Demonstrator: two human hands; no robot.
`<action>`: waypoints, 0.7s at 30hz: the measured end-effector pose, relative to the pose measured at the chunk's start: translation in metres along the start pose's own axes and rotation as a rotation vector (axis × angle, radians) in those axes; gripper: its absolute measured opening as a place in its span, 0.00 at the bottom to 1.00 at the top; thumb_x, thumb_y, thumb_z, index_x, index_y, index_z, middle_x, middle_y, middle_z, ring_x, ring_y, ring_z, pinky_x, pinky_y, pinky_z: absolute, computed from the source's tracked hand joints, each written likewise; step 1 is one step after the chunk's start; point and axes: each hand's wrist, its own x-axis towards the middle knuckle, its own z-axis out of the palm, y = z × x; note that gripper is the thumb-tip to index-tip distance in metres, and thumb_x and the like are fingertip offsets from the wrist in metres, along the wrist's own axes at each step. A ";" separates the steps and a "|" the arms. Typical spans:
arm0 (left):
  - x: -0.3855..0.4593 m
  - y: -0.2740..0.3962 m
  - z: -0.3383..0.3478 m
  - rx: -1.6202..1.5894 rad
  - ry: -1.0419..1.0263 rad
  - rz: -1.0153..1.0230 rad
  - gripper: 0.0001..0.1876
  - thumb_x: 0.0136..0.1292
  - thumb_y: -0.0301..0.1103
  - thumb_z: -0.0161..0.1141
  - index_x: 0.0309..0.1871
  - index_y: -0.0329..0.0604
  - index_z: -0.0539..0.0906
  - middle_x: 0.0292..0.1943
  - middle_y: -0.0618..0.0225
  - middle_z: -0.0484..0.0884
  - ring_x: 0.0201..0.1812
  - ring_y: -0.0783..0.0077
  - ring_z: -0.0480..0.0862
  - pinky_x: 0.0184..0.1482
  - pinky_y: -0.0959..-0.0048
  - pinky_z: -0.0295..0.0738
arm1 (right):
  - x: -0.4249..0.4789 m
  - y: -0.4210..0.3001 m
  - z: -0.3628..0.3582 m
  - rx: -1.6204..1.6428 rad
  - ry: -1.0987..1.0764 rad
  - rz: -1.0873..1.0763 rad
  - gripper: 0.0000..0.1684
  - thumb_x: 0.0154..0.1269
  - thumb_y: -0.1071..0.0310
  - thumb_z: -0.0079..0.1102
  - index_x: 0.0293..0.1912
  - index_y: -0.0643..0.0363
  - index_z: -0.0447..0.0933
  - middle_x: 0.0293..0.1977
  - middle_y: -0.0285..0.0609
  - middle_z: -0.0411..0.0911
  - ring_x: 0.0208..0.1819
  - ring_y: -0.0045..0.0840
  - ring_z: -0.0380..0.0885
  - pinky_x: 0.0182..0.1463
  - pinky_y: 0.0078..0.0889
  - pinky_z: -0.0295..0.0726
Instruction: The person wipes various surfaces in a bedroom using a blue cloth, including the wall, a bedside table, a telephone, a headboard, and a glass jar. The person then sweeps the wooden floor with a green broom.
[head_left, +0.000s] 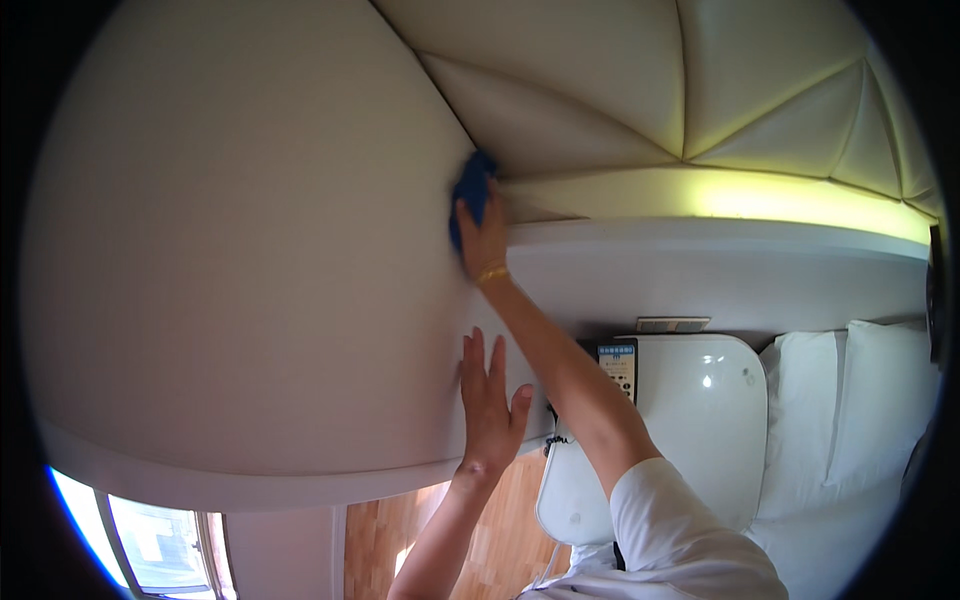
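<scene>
My right hand (486, 236), with a yellow bracelet at its wrist, presses a blue cloth (470, 196) against the corner where the plain wall panel (262, 247) meets the padded, seamed headboard panel (570, 97). The cloth is bunched beneath the fingers and slightly blurred. Lower down, my left hand (489, 401) rests with its fingers apart on the wall surface, holding nothing. The lit ledge (720, 191) runs to the right from beside the cloth.
Below the ledge stands a white bedside table (697, 427) with a telephone (624, 367) at its left edge. A socket plate (673, 325) is on the wall behind it. White pillows (806, 405) lie at right, a window (161, 544) is at lower left, and wooden floor (517, 517) shows below.
</scene>
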 end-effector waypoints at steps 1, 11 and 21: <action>-0.004 -0.002 0.004 -0.028 0.029 -0.010 0.33 0.69 0.54 0.36 0.68 0.38 0.53 0.70 0.47 0.42 0.70 0.45 0.43 0.67 0.54 0.42 | -0.022 -0.002 -0.002 -0.145 -0.022 -0.094 0.36 0.60 0.66 0.55 0.62 0.71 0.53 0.64 0.57 0.53 0.65 0.48 0.54 0.67 0.36 0.54; -0.038 -0.015 0.033 0.411 -0.003 0.126 0.32 0.68 0.55 0.35 0.64 0.37 0.62 0.66 0.49 0.57 0.69 0.42 0.46 0.66 0.46 0.39 | -0.150 0.005 -0.057 -0.157 -0.256 -0.336 0.24 0.59 0.65 0.56 0.55 0.56 0.67 0.64 0.53 0.55 0.66 0.49 0.54 0.64 0.47 0.58; -0.027 -0.061 0.139 0.252 -0.229 -0.025 0.23 0.66 0.43 0.46 0.62 0.44 0.67 0.65 0.54 0.60 0.68 0.49 0.53 0.66 0.51 0.45 | -0.168 0.110 -0.126 -0.079 -0.080 0.136 0.31 0.59 0.67 0.53 0.61 0.60 0.59 0.64 0.53 0.53 0.64 0.45 0.56 0.65 0.38 0.57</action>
